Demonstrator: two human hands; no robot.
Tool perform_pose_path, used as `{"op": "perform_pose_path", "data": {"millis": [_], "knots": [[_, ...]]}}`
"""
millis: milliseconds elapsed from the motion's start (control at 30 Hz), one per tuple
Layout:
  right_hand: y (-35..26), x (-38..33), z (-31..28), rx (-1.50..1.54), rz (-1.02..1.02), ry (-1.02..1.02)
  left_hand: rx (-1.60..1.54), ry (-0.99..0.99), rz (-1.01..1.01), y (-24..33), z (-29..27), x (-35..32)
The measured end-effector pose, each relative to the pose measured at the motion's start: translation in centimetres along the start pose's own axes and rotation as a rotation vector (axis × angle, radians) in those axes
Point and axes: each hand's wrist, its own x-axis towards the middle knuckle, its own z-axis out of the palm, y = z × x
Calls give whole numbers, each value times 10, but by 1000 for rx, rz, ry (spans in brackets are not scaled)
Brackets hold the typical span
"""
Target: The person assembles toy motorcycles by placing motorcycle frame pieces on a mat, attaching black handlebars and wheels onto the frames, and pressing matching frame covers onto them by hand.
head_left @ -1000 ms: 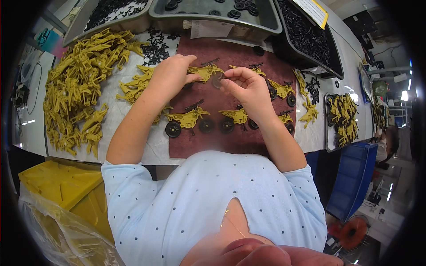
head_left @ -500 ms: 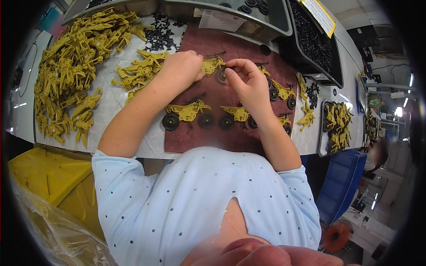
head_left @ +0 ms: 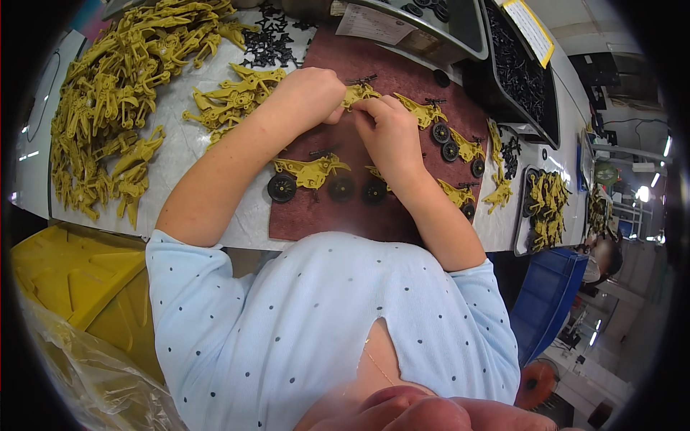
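Note:
My left hand (head_left: pixel 310 95) and my right hand (head_left: pixel 388 133) meet over a dark red mat (head_left: pixel 316 215), both pinching a small mustard-yellow toy motorcycle frame (head_left: pixel 359 93). Its wheels are hidden by my fingers. Just below my hands lies a finished yellow toy motorcycle with black wheels (head_left: pixel 307 176). More finished ones (head_left: pixel 445 133) lie in a row to the right on the mat.
A big heap of yellow frames (head_left: pixel 115 108) covers the white table at left, with black small parts (head_left: pixel 269 43) behind. Grey trays (head_left: pixel 431 29) and a bin of black parts (head_left: pixel 521 72) stand at the back. A yellow crate (head_left: pixel 72 280) sits lower left, a blue bin (head_left: pixel 553 294) lower right.
Both hands stay together on the same frame, working it with small finger movements. The view has shifted, so the table sits higher in the picture.

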Motion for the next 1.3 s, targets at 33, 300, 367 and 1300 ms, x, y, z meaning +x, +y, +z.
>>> {"op": "perform_pose_path", "data": {"millis": [33,300,367,1300], "knots": [[-2,0,0,-34,12,-17,11,-82,-23,0,0,1],[-4,-1,6,-161,11,-73,-44,-93,27,-3,0,4],[-6,0,9,-176,9,-87,-55,-106,43,-3,0,4],[-1,-17,-62,178,-120,119,-1639,-417,-370,73,-54,7]]}}
